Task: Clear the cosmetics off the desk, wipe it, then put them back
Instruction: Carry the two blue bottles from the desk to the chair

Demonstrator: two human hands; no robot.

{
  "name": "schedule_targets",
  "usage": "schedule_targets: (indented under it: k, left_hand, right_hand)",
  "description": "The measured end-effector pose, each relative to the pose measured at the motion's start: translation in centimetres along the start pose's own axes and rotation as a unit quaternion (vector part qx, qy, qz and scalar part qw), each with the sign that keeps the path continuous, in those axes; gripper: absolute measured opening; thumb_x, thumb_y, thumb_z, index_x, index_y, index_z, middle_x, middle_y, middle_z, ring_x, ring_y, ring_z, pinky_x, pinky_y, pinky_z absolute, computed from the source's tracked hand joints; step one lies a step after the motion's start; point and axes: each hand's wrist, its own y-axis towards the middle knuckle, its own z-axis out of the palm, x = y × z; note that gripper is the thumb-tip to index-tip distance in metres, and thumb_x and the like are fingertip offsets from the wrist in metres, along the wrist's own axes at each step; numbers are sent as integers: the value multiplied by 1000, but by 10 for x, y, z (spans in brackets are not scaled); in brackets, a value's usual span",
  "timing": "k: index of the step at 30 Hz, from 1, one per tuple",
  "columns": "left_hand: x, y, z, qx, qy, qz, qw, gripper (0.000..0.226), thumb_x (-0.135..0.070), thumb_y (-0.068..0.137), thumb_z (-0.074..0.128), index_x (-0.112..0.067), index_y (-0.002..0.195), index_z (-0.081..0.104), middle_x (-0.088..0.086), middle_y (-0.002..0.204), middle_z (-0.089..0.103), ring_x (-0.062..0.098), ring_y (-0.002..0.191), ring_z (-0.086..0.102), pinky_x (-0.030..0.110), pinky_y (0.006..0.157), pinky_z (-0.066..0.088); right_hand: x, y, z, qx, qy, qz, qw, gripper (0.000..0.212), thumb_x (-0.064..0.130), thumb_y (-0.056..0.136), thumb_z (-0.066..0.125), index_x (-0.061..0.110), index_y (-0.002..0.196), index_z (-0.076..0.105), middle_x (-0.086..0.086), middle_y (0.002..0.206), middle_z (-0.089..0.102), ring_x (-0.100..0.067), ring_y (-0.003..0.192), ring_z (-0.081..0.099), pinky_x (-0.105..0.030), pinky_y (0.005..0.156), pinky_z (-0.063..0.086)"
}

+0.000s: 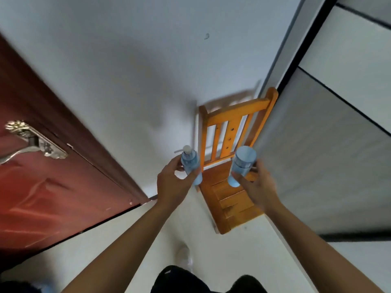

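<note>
My left hand (pixel 172 185) grips a light blue pump bottle (pixel 190 162) with a white pump head, held upright. My right hand (pixel 257 186) grips a light blue capped bottle (pixel 243 162), wider and with a flat round top. Both bottles hang in the air just above the seat of a small orange wooden chair (pixel 230 199), which stands in the corner ahead of me. The desk is not in view.
A dark red door (pixel 53 182) with a brass handle (pixel 31 142) fills the left side. White wall runs behind the chair, and a grey panelled wardrobe (pixel 328 166) stands to the right. Pale floor lies below, with my shoe (pixel 184 255) on it.
</note>
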Motion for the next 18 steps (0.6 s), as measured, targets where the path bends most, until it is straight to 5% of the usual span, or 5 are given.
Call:
schedule_targets:
  k: [7,13,16,18]
  left_hand:
    - [17,57,91,12,19,-49,999,54,-45,78,79,-22,124,62,-13,105,66,5,94,62,20,81,53]
    - [64,61,180,-78,45,-141,986,51,-41,82,78,-16,122,62,-6,108,69,13,94,64,31,87,57]
    - [97,61,220,-109,58,-190,974,49,-42,83,76,-18,124,62,-7,111,69,11,92,63,21,82,54]
    - [123,60,243,-120,57,-213,968,51,-43,83,76,-21,127,60,-8,116,68,10,94,63,16,82,50]
  right_hand:
    - [-62,90,-15,34,15,43,998,61,58,78,75,46,127,42,30,113,56,-5,105,60,-34,90,55]
    - [-131,161,-1,124,23,25,992,56,70,67,70,75,111,36,51,109,50,22,107,50,1,72,43]
    - [-180,191,20,158,3,22,987,63,76,65,67,69,120,36,42,116,53,20,109,51,4,75,42]
    - [-211,205,36,181,-7,27,983,75,76,66,66,54,131,39,27,129,55,6,116,55,-11,89,50]
